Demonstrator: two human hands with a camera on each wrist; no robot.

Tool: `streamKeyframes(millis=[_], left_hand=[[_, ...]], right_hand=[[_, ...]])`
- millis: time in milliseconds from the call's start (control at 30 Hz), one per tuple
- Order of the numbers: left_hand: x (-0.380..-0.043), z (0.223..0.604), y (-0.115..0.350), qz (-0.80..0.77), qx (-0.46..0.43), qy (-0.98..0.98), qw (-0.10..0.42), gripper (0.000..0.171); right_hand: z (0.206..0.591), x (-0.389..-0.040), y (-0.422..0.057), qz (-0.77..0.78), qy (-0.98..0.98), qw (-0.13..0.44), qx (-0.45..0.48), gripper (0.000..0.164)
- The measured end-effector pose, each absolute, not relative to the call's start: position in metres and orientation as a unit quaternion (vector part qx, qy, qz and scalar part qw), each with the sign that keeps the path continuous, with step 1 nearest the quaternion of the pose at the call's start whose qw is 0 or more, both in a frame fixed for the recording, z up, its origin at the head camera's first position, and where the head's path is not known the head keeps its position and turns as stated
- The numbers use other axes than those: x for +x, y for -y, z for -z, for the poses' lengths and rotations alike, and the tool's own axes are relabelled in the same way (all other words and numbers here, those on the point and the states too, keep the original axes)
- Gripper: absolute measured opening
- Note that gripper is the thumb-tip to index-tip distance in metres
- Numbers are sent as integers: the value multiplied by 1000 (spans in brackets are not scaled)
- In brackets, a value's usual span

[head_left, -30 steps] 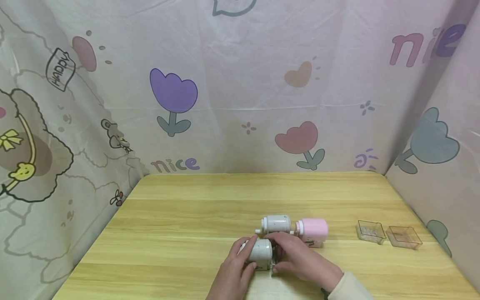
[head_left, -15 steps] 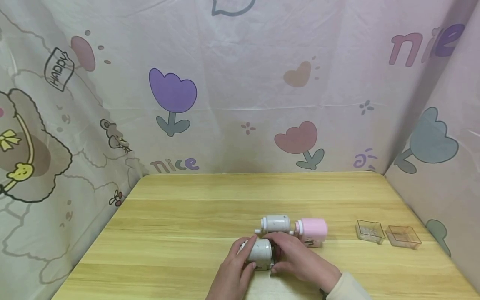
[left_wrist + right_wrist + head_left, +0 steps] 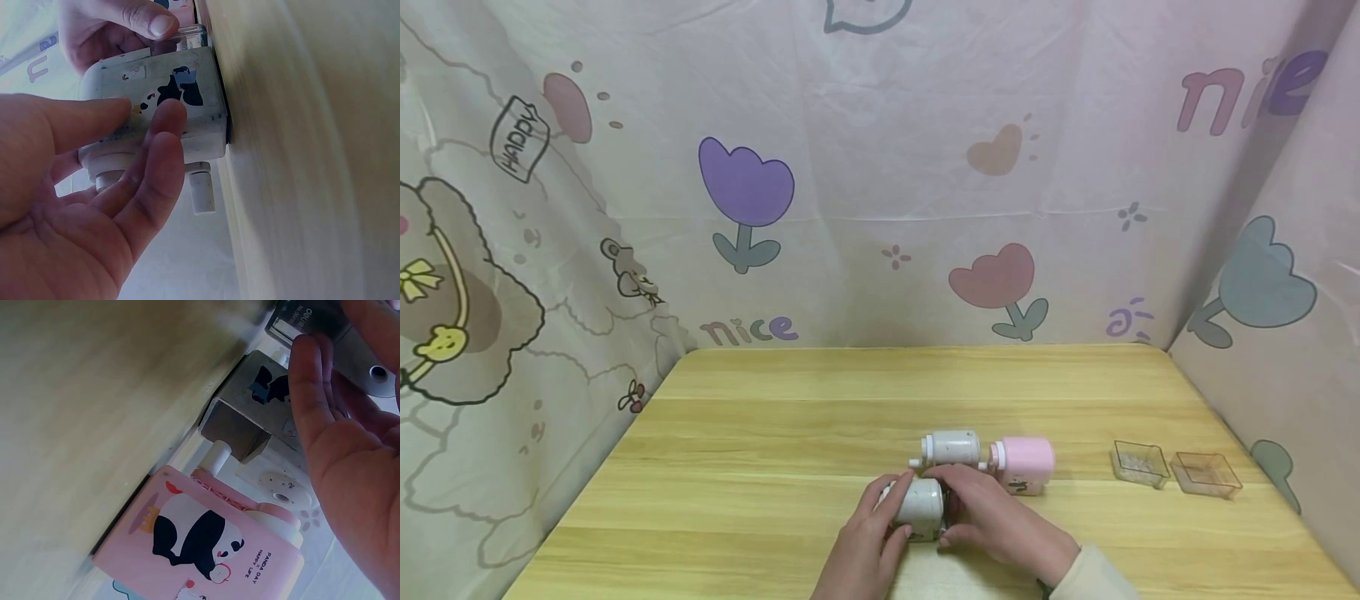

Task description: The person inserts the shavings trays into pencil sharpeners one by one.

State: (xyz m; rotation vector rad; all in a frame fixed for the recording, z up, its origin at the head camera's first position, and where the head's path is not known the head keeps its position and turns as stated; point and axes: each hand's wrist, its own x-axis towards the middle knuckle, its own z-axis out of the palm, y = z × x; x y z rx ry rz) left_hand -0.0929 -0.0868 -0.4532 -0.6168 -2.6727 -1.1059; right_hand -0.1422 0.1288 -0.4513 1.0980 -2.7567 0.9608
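A white crank pencil sharpener (image 3: 921, 504) with a dark animal print lies at the near middle of the table. My left hand (image 3: 868, 533) grips it, the thumb and fingers on opposite sides in the left wrist view. At its right end, my right hand (image 3: 996, 517) pinches a clear shavings drawer (image 3: 190, 37), which carries a label in the right wrist view. How deep the drawer sits in the body is hidden by my fingers. Just behind stands a second white sharpener (image 3: 953, 447), its drawer slot (image 3: 234, 431) bare. To its right is a pink panda sharpener (image 3: 1028, 465).
Two clear drawers, one greyish (image 3: 1141, 464) and one orange-tinted (image 3: 1207, 475), sit on the right side of the wooden table (image 3: 760, 442). Printed curtains (image 3: 880, 167) hang behind the table and along both sides. The pink sharpener stands close beside my right hand.
My right hand has shifted very slightly left, toward the sharpener, with the drawer. My left hand and the other things look the same.
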Motion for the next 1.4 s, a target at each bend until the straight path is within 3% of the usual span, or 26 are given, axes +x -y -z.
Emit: streamKeyframes(millis=[533,1033,1400], left_hand=[[-93,454,88,367,-209,902,93,61],[-93,456,87,363,-201,906,85,62],[-94,456,87,361,-203,906,91,61]], right_hand=[[452,-144,-127,-303,882,20,359,72],[453,-145,-128,-352,873,-23,338,71],[451,-145,-127,-341,875,-19,343,74]])
